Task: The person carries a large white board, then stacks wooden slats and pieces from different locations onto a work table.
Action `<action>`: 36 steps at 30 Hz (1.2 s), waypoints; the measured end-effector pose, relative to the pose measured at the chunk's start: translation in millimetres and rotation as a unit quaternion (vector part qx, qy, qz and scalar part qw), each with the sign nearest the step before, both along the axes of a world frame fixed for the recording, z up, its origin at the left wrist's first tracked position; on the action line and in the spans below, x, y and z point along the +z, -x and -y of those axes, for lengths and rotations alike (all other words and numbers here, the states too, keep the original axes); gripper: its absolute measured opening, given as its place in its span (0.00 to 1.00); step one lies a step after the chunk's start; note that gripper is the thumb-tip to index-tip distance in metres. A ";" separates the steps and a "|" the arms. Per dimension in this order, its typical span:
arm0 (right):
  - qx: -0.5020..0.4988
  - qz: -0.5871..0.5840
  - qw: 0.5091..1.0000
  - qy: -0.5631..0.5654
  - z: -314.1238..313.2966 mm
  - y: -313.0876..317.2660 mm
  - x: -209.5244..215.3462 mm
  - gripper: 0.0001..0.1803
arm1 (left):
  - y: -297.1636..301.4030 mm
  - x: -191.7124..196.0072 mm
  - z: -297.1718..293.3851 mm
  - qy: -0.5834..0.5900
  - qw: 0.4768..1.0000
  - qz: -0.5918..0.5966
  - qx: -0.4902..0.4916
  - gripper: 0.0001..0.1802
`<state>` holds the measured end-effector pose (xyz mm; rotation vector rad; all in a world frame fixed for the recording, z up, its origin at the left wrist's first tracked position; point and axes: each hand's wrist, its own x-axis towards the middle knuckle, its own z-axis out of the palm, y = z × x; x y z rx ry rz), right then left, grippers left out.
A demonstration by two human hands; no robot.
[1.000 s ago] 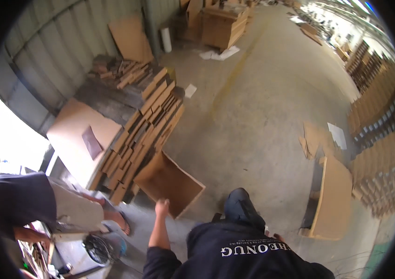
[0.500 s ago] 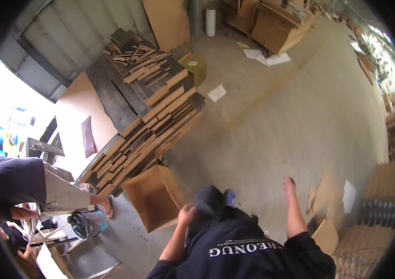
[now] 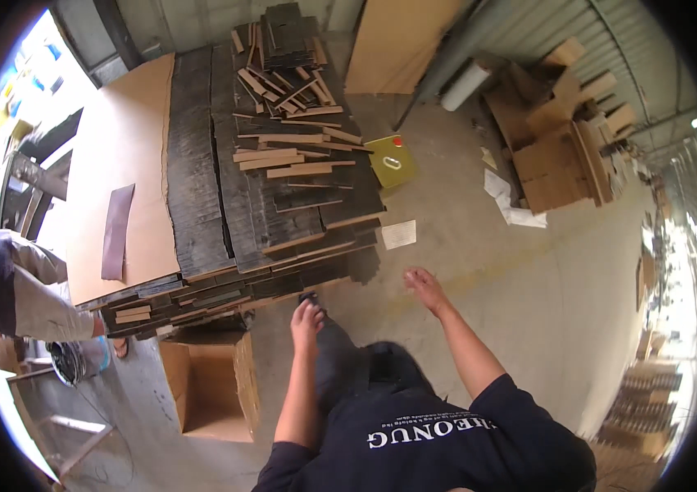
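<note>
Dark-grey boards with brown cut edges [image 3: 188,172] are being held together in a wide, layered stack before the person, their top being partly covered by a large tan sheet [image 3: 139,139] and by thin brown loose strips [image 3: 270,156]. A curved purplish-brown piece [image 3: 117,234] is being supported by the tan sheet. Near the stack's front edge, the bare left hand [image 3: 306,320] is being held with its fingers bent into a narrow curl; a small dark shape [image 3: 307,298] is being partly hidden by the fingertips, and whether anything is being gripped cannot be told. The bare right hand [image 3: 425,289] is being held out over the grey concrete floor [image 3: 528,279], its fingers loosely bent and its grasp being shown wide and unfilled. Farther ahead, a white rectangular paper [image 3: 399,234] is being borne by the floor near an olive-yellow container [image 3: 389,164]. To the left hand's left, an open-topped brown cardboard box [image 3: 245,373] is being shown beside the stack's front edge, apart from both hands.
</note>
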<state>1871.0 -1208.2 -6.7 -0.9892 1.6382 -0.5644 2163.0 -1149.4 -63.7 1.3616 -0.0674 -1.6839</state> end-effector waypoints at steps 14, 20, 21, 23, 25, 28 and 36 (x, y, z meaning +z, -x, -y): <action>-0.020 0.253 0.963 -0.087 329.5 -13.0 -142.4 0.34 | 166.4 -33.2 182.1 -0.091 0.967 -0.008 0.238 0.38; 0.104 0.350 0.930 -0.051 336.7 -31.7 -129.1 0.42 | 226.0 -37.6 245.1 -0.125 0.914 0.098 0.373 0.41; 0.089 0.341 0.935 -0.030 338.3 -32.1 -129.6 0.42 | 232.3 -41.2 251.6 -0.136 0.912 0.102 0.373 0.41; 0.078 0.335 0.939 -0.018 337.1 -39.7 -129.0 0.42 | 236.5 -48.0 255.8 -0.145 0.902 0.104 0.393 0.38; 0.073 0.184 0.976 0.088 336.5 -46.8 -129.5 0.40 | 237.5 -54.6 258.1 -0.131 0.904 0.102 0.395 0.38; 0.070 0.155 0.982 0.082 339.8 -45.7 -138.4 0.38 | 243.1 -45.5 276.2 -0.156 0.894 0.146 0.395 0.39; 0.070 0.225 0.966 0.106 334.2 -42.0 -166.6 0.32 | 246.7 -46.3 274.5 -0.134 0.878 0.153 0.433 0.39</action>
